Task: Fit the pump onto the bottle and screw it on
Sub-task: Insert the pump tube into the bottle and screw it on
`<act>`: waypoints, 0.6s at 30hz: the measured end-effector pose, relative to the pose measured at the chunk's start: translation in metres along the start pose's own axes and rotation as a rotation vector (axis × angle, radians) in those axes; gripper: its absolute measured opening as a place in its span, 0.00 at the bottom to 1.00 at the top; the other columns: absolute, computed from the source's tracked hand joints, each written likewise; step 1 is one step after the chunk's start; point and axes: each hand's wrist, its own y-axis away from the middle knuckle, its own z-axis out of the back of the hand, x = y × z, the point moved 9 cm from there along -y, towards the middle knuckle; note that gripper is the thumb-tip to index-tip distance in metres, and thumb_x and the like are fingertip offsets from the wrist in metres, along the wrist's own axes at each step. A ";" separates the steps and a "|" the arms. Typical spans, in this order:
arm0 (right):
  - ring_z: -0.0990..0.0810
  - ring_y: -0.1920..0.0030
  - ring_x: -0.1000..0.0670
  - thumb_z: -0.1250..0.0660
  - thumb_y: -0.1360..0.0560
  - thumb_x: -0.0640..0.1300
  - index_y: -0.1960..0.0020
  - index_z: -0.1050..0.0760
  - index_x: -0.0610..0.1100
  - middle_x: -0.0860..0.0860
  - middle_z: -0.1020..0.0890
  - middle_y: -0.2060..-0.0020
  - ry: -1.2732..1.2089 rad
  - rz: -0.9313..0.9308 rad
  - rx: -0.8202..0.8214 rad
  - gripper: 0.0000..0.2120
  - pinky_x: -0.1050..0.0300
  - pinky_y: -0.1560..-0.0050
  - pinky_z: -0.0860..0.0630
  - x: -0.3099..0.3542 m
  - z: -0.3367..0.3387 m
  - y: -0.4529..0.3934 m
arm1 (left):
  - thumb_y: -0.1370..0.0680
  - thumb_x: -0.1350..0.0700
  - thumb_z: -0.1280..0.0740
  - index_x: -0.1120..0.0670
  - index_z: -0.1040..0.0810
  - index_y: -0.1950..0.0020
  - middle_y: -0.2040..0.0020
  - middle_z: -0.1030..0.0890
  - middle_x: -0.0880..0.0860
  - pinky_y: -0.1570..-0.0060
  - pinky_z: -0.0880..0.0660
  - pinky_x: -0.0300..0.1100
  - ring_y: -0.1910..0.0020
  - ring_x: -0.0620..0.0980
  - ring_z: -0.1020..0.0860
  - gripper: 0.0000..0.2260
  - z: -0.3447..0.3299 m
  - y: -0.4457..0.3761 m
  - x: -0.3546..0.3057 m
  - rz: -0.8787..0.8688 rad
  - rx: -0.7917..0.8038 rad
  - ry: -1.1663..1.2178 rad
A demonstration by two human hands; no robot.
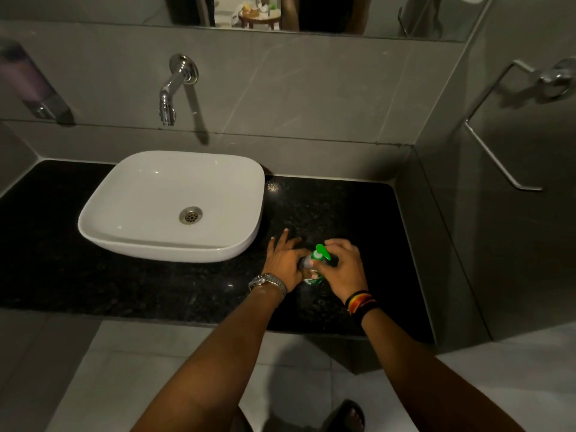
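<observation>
I note my left hand (285,261) grasping the bottle (311,277) on the black counter (343,207), my right hand (343,265) clenched around the green pump (322,252), white basin (131,232) at ten o'clock.

Two hands are seen: the left hand (285,263) and the right hand (343,269). One bottle (310,277) is counted, with one green pump (321,252). One basin (174,204), one tap (174,88), one watch (268,283), one mirror (311,14) and one towel rail (498,126) are counted. One dispenser (34,85) is fixed to the wall.
</observation>
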 end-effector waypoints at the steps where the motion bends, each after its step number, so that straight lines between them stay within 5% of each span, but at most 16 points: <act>1: 0.25 0.42 0.49 0.21 0.37 0.58 0.53 0.19 0.47 0.52 0.21 0.46 0.051 -0.027 -0.022 0.20 0.51 0.40 0.25 0.000 0.003 -0.001 | 0.26 0.44 0.28 0.46 0.21 0.34 0.24 0.30 0.53 0.22 0.56 0.63 0.18 0.59 0.50 0.21 -0.001 0.001 0.001 0.001 -0.005 0.003; 3: 0.24 0.45 0.47 0.22 0.38 0.61 0.55 0.22 0.47 0.51 0.21 0.49 0.117 -0.056 -0.056 0.21 0.49 0.43 0.25 0.004 0.006 -0.003 | 0.25 0.45 0.29 0.46 0.21 0.35 0.24 0.30 0.52 0.22 0.56 0.63 0.18 0.59 0.50 0.19 0.000 0.002 0.001 0.011 -0.023 0.004; 7: 0.29 0.35 0.48 0.23 0.34 0.58 0.42 0.18 0.49 0.52 0.25 0.36 0.007 0.003 0.045 0.23 0.48 0.33 0.28 0.004 -0.001 0.001 | 0.26 0.45 0.28 0.45 0.21 0.34 0.24 0.30 0.52 0.22 0.56 0.63 0.18 0.58 0.50 0.20 0.001 -0.001 0.000 0.006 -0.012 0.001; 18: 0.29 0.37 0.49 0.27 0.32 0.61 0.49 0.15 0.51 0.56 0.20 0.45 0.319 -0.024 -0.049 0.18 0.36 0.26 0.42 0.014 0.003 0.005 | 0.27 0.48 0.28 0.46 0.18 0.38 0.27 0.27 0.52 0.23 0.55 0.66 0.19 0.58 0.48 0.17 0.005 0.000 -0.003 0.014 -0.054 -0.050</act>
